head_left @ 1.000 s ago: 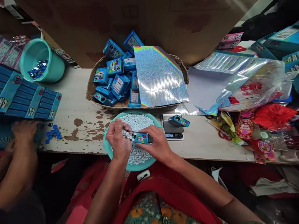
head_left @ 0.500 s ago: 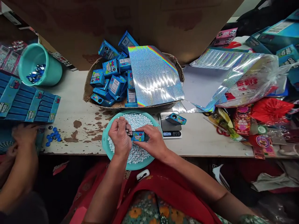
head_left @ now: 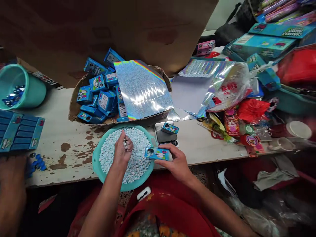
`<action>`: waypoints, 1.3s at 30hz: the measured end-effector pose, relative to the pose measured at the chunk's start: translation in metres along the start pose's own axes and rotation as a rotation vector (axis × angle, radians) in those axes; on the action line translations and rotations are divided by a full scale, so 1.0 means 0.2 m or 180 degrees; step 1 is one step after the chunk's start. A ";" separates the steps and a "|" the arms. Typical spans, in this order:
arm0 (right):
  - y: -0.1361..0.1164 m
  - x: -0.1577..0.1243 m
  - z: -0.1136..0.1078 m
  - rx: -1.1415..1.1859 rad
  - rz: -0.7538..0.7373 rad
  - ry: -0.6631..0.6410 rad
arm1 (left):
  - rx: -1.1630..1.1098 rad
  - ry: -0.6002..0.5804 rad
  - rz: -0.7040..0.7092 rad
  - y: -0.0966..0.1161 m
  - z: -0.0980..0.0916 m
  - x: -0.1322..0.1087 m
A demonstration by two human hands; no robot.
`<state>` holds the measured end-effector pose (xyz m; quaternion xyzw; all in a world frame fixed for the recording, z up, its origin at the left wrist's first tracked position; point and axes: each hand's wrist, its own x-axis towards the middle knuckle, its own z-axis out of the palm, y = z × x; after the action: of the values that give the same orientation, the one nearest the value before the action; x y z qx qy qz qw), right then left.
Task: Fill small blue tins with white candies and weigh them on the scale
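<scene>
My right hand (head_left: 178, 162) grips a small blue candy box (head_left: 157, 153) by its right end, just past the right rim of the basin. A round window shows on the box's left part. Over the basin, my left hand (head_left: 122, 148) is curled around several white candies (head_left: 126, 143). The turquoise basin (head_left: 95, 161) is full of small pale candies (head_left: 138, 164). Behind my right hand stands a small digital scale (head_left: 161, 135), partly hidden by that hand. Another blue candy box (head_left: 170, 128) lies on its plate.
A carton (head_left: 72, 108) of blue boxes, partly covered by a shiny holographic sheet (head_left: 143, 92), stands behind the basin. At left are a turquoise bucket (head_left: 37, 90), blue caps (head_left: 38, 162) and another person's arm (head_left: 12, 191). Packaging and bags (head_left: 232, 95) clutter the right.
My hands have moved apart. The right hand has carried the candy box rightward, away from the left hand, which stays over the candies. The view has turned to the right.
</scene>
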<state>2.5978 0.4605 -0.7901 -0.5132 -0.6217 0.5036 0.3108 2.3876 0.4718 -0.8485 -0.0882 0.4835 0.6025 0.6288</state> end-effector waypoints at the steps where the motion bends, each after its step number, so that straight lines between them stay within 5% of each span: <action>1: 0.03 -0.02 -0.07 -0.0043 0.0122 0.0212 | -0.0027 -0.0138 -0.0051 -0.05 0.09 0.01; 6: 0.21 -0.09 -0.41 -0.0460 0.0400 0.1130 | -0.0046 -0.0483 0.0352 -0.32 0.57 0.13; 11: 0.36 -0.17 -0.62 -0.0456 0.0777 0.1679 | 0.0260 -0.0193 0.1186 -0.50 0.78 0.27; 17: 0.44 -0.21 -0.73 -0.0005 0.1305 0.1945 | 0.0421 -0.0054 0.1777 -0.56 0.83 0.32; 24: 0.43 -0.18 -0.76 -0.0006 0.1423 0.1896 | 0.0472 0.0032 0.1917 -0.57 0.83 0.31; 36: 0.44 -0.16 -0.70 -0.0113 0.1330 0.1722 | 0.0188 0.0110 0.1731 -0.58 0.85 0.32; 39: 0.44 -0.15 -0.69 -0.0088 0.1287 0.1739 | -0.0057 0.0020 0.1310 -0.50 0.84 0.27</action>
<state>2.7601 0.4706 -0.8283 -0.7462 -0.4078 0.3905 0.3527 2.5463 0.5988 -0.8481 0.0050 0.4878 0.7223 0.4901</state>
